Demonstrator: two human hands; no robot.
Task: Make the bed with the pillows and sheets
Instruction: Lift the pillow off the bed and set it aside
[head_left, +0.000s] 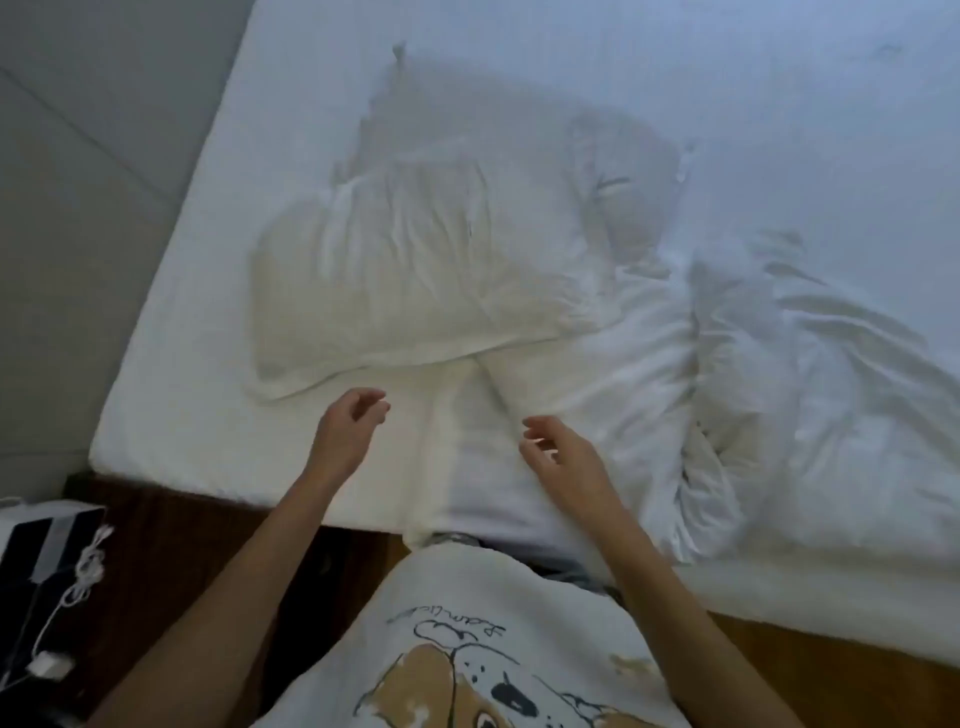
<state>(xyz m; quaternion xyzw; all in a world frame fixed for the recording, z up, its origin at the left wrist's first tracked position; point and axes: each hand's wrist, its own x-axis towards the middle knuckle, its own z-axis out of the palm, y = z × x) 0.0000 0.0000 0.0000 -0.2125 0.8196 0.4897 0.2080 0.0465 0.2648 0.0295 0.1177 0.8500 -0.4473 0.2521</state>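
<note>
At the far left, a dark bedside surface (31, 551) carries a white cord (85, 569) with a small white plug (49, 665) at its end; no box or basket shows anywhere in view. To the right of it the mattress (171, 415), in a white fitted cover, fills most of the view. Two pillows lie on it: the near pillow (395, 270), creased and cream-white, and a second pillow (623, 176) partly tucked behind its right side. The left hand (345, 434) hovers just below the near pillow's lower edge, fingers loosely curled, holding nothing. The right hand (563, 454) is half open with fingers spread, close over a fold of the one rumpled white sheet (753, 395); contact is unclear. That sheet lies bunched across the right half of the bed.
</note>
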